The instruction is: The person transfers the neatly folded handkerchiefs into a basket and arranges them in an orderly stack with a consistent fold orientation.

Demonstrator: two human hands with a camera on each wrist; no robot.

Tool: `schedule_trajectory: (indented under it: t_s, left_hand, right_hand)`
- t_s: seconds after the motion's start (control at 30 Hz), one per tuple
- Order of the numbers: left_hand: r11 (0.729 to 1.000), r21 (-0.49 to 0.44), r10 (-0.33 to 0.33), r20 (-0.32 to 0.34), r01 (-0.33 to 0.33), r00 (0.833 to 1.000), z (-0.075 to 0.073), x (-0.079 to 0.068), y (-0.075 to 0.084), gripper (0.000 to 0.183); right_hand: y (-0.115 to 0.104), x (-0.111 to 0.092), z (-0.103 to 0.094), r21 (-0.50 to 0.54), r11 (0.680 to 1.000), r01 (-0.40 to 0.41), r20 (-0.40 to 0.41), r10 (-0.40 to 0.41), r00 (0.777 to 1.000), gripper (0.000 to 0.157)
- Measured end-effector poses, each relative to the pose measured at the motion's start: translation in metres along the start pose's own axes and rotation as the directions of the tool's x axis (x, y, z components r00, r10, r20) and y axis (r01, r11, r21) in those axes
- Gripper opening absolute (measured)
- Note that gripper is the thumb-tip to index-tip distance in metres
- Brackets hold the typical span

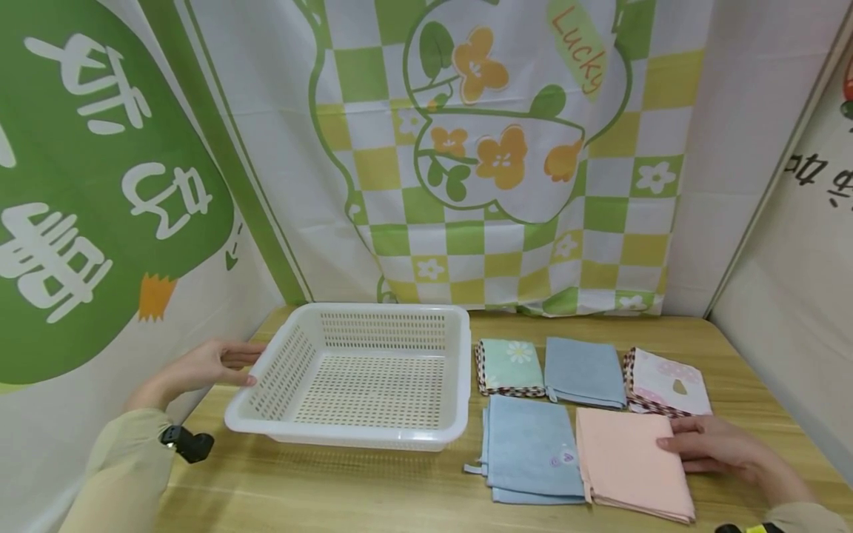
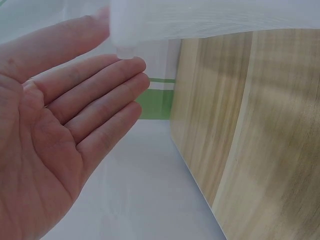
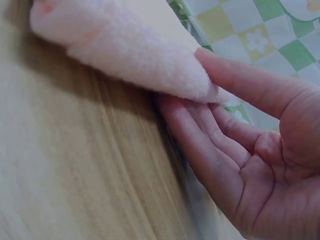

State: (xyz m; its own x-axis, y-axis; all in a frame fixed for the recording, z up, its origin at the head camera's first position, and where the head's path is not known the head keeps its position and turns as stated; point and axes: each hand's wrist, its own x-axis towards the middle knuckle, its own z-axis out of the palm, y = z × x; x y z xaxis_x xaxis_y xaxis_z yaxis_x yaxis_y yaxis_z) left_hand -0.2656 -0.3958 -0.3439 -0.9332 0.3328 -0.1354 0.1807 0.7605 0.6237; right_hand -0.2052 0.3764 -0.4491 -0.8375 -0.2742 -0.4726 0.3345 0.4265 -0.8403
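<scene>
At the left side of a white plastic basket [image 1: 369, 437] is my left hand [image 1: 200, 374], its fingers straight and its thumb at the rim. Seen from the left wrist, the fingers [image 2: 107, 100] extend just under the basket rim [image 2: 127, 22], palm facing the camera. My right hand [image 1: 726, 451] pinches the right edge of a folded pink towel [image 1: 633, 463]. In the right wrist view the thumb lies on top of the fluffy towel edge [image 3: 135, 55] and the fingers [image 3: 200, 135] reach beneath it. Left of the pink towel lies a folded blue towel [image 1: 529, 448] with a small purple print.
Behind these two towels lie a green daisy-print cloth [image 1: 513, 364], a grey-blue towel [image 1: 586, 370] and a white-and-pink patterned cloth [image 1: 673, 381], all folded. The wooden table [image 1: 320, 488] is bounded by a checked curtain [image 1: 520, 259] at the back and fabric walls at both sides.
</scene>
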Motion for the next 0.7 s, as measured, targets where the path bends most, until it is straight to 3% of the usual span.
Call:
schedule_trajectory:
  t_s: [0.3, 0.7]
  left_hand:
    - [1.0, -0.01, 0.012, 0.005, -0.012, 1.0, 0.0002, -0.0001, -0.0007, 0.07]
    - [1.0, -0.023, 0.015, -0.001, -0.015, 1.0, -0.0003, -0.001, -0.0013, 0.07]
  right_hand:
    - [0.0013, -0.0002, -0.001, 0.054, 0.999, 0.004, 0.018, -0.005, 1.0, 0.091]
    - [0.0002, 0.0005, 0.0004, 0.123, 0.992, 0.04, 0.069, -0.049, 0.996, 0.087]
